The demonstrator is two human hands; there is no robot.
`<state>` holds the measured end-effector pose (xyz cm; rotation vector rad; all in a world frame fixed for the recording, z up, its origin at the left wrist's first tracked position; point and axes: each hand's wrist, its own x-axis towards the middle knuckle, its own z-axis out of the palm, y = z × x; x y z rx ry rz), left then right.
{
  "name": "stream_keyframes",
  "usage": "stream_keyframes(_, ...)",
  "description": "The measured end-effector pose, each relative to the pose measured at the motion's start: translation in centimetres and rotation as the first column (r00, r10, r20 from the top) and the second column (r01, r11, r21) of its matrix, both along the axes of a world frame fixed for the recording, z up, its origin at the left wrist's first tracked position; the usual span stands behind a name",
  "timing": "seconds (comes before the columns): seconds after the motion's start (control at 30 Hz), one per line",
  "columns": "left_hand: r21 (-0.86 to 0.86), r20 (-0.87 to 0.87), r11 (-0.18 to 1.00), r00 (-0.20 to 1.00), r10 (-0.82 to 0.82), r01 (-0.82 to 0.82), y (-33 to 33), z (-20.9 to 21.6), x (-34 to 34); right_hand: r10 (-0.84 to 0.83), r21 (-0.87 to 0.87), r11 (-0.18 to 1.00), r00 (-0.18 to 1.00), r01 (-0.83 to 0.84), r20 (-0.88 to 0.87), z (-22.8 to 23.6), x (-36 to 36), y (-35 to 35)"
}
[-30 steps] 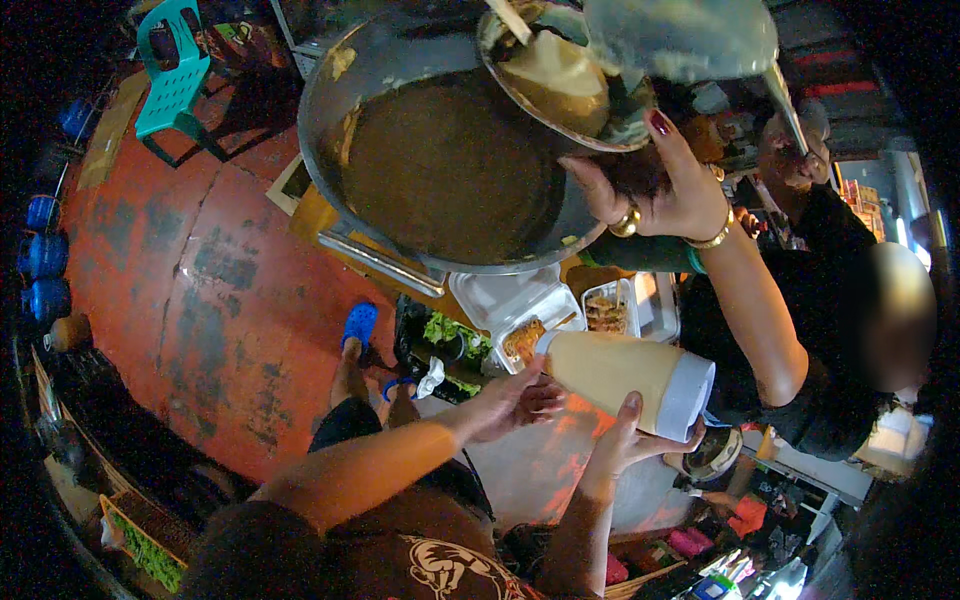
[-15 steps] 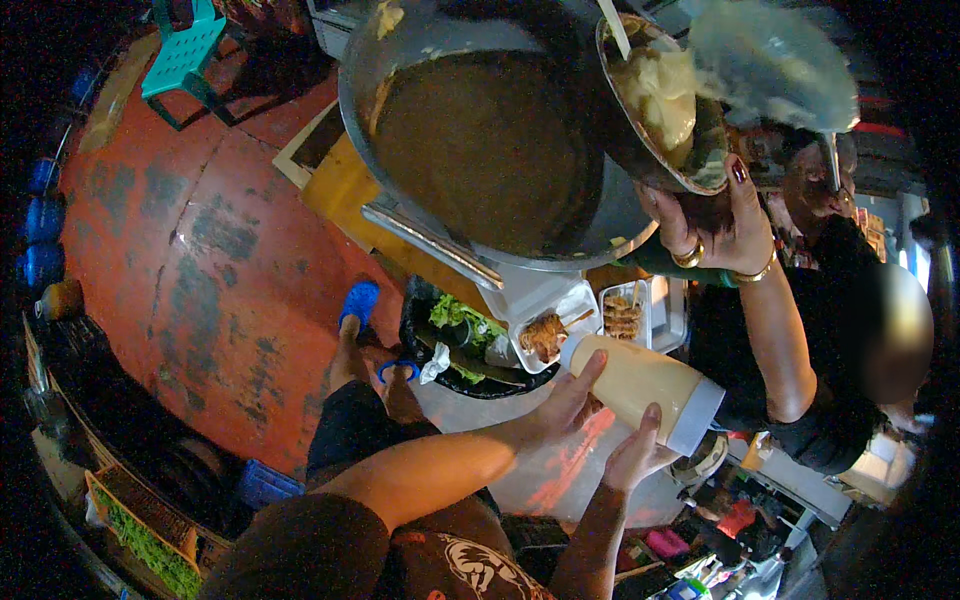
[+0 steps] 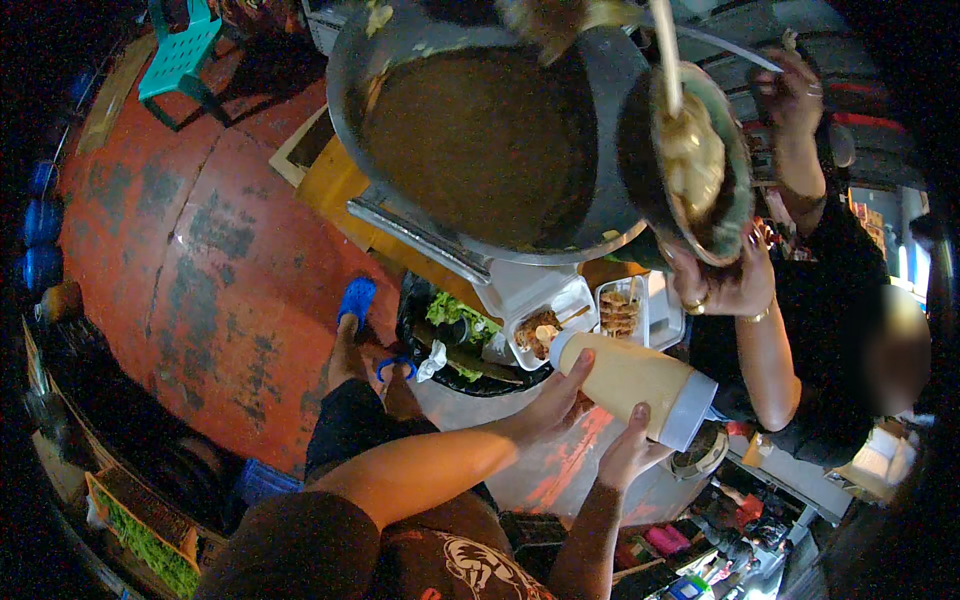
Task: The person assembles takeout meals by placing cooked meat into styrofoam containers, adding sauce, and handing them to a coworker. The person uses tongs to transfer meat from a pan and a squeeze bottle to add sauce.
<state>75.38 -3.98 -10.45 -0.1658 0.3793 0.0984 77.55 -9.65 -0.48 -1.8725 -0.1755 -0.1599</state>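
Observation:
Both my hands grip a large squeeze bottle [image 3: 632, 388] filled with pale cream sauce. It tilts, its whitish cap end down at the left. My left hand [image 3: 560, 398] wraps around it near that end, and my right hand [image 3: 632, 450] supports it by the wide grey-white base. Just beyond the low end sits an open white foam box [image 3: 518, 345] with browned food on a stick, and a pale dab shows on that food. Beside it, a second foam box [image 3: 623, 318] contains several browned skewered pieces.
A big metal pot [image 3: 330, 130] of brown liquid stands above the boxes. Across from me, a person's hand [image 3: 730, 280] holds up a bowl [image 3: 738, 160] with creamy paste and a spoon; their other hand [image 3: 790, 95] grips a ladle handle. Leafy greens [image 3: 450, 310] lie in a dark tub.
A pale dab now shows on the browned food. My bottle has shifted slightly left. The other person's bowl has moved right and down, tilting more, and their ladle has swung left over the pot.

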Motion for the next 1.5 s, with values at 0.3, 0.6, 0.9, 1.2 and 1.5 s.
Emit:
stream_keyframes(0.3,0.016,0.166,0.99,0.976,-0.141,0.14,0.3,2.4,-1.4,-0.128,-0.111,0.987,0.985,0.115,-0.113,0.5,-1.7,-2.2)
stream_keyframes(0.6,0.004,0.165,0.994,0.98,-0.109,0.11,0.9,-0.9,-2.2,0.063,-0.027,0.998,0.996,-0.065,-0.064,-0.2,-1.6,-0.9)
stream_keyframes(0.9,0.048,0.087,0.995,0.992,-0.093,0.089,0.1,-1.4,-2.0,0.041,-0.039,0.998,0.995,-0.045,-0.095,-0.6,-1.2,-1.6)
stream_keyframes(1.2,0.09,0.004,0.993,0.997,-0.082,0.081,-0.1,-1.9,-2.3,0.114,-0.058,0.991,0.989,-0.12,-0.092,-2.1,0.0,-2.6)
stream_keyframes(1.5,0.046,-0.007,0.99,0.991,-0.136,0.136,1.1,-1.2,-1.5,0.053,-0.113,0.992,0.998,-0.051,0.016,-1.3,0.6,-0.5)
